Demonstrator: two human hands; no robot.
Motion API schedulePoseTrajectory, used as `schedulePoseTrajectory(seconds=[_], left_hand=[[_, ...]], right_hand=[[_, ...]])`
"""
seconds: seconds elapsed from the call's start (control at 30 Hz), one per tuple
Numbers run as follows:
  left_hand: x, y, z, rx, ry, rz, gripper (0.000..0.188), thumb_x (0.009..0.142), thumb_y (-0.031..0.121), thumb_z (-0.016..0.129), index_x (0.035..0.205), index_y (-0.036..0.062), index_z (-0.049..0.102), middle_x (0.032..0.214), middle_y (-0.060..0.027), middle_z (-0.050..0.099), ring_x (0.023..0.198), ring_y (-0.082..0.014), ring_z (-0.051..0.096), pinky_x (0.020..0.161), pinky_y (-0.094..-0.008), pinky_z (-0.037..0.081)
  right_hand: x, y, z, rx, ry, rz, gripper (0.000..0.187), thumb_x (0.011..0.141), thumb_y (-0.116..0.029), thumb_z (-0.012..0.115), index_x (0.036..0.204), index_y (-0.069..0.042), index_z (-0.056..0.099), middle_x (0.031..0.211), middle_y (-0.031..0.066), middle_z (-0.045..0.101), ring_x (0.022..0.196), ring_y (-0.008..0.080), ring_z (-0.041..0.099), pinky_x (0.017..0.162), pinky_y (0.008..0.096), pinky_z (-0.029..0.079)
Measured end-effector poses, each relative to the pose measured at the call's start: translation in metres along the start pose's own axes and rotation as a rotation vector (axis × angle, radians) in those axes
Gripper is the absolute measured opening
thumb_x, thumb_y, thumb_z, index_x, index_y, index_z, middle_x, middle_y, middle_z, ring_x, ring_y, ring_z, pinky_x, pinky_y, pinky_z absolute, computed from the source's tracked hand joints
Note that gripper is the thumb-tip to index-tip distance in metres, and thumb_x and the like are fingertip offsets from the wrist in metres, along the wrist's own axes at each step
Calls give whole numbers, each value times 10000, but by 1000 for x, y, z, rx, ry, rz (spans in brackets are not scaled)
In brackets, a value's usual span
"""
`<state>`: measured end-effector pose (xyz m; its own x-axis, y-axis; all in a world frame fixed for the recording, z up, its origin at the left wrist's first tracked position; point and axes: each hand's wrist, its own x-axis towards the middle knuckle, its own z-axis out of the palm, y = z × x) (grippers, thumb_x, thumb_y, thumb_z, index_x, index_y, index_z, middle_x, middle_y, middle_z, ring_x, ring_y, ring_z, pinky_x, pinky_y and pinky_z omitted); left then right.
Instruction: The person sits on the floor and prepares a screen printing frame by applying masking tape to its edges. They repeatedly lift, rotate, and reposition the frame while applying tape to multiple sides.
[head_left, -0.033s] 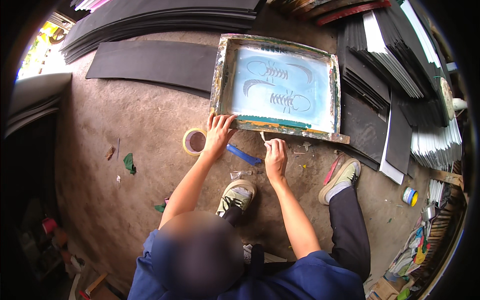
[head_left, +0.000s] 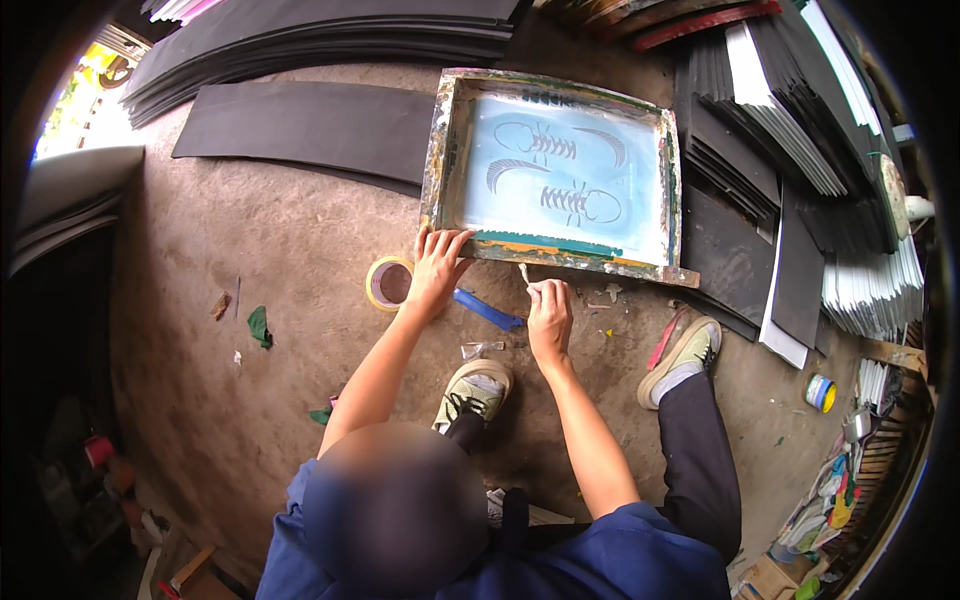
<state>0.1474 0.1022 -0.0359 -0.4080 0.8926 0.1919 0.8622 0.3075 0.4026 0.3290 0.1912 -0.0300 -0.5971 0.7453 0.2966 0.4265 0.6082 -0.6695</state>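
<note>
A paint-stained wooden screen-printing frame leans tilted in front of me. Its pale blue mesh bears dark skeleton-like line patterns, with a green and orange strip along the near edge. My left hand grips the frame's near left corner, fingers over the rim. Just below the near edge, my right hand pinches a small whitish strip whose tip reaches toward the wood. What kind of thing it is, I cannot make out. Beside my left hand lie a roll of tape and a blue strip.
Black sheets lie at the far left, with stacked sheets behind them. More black and white sheets stand at the right. A small tub, a pink strip and scraps lie on the concrete floor.
My right hand has shifted very slightly to the left with the whitish strip. My left hand and the frame look unmoved.
</note>
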Motion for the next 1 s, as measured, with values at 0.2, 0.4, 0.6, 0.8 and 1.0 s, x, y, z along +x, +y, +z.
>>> schedulePoseTrajectory(seconds=[0.2, 0.4, 0.6, 0.8, 1.0], left_hand=[[8, -9, -4, -89, -16, 39, 490, 793, 150, 597, 1248, 113, 418, 1107, -62, 491, 1094, -240, 424, 1043, -456, 182], [10, -12, -6, -120, -51, 44, 491, 805, 131, 578, 1264, 113, 407, 1113, -59, 491, 1099, -234, 423, 1042, -453, 175], [10, -14, -3, -196, -63, 40, 424, 831, 78, 521, 1246, 113, 444, 1126, -51, 506, 1098, -223, 432, 1040, -441, 170], [7, -22, 1, -350, 64, -23, 293, 842, 26, 487, 1119, 96, 554, 1038, -65, 571, 1043, -226, 497, 1040, -449, 190], [5, -19, -3, -439, 206, -71, 229, 835, 11, 508, 1039, 82, 586, 988, -81, 593, 985, -246, 544, 1035, -473, 224]], right_hand=[[7, -6, -3, 17, 4, -25, 97, 767, 32, 565, 809, -13, 489, 791, 111, 497, 774, 286, 502, 677, 381, 427], [9, -19, -5, 87, 18, -33, 102, 759, 48, 563, 802, -3, 485, 792, 110, 506, 773, 288, 502, 680, 381, 423], [4, -28, -9, 148, 51, -34, 90, 778, 41, 557, 816, -3, 488, 804, 124, 506, 785, 293, 514, 681, 380, 432], [-2, -42, -29, 147, 78, 11, 73, 809, 25, 540, 856, -10, 496, 826, 132, 502, 801, 301, 528, 669, 380, 442], [-30, 13, -24, 79, -184, 296, 72, 853, -65, 496, 875, -18, 545, 834, 148, 524, 813, 333, 527, 697, 411, 427]])
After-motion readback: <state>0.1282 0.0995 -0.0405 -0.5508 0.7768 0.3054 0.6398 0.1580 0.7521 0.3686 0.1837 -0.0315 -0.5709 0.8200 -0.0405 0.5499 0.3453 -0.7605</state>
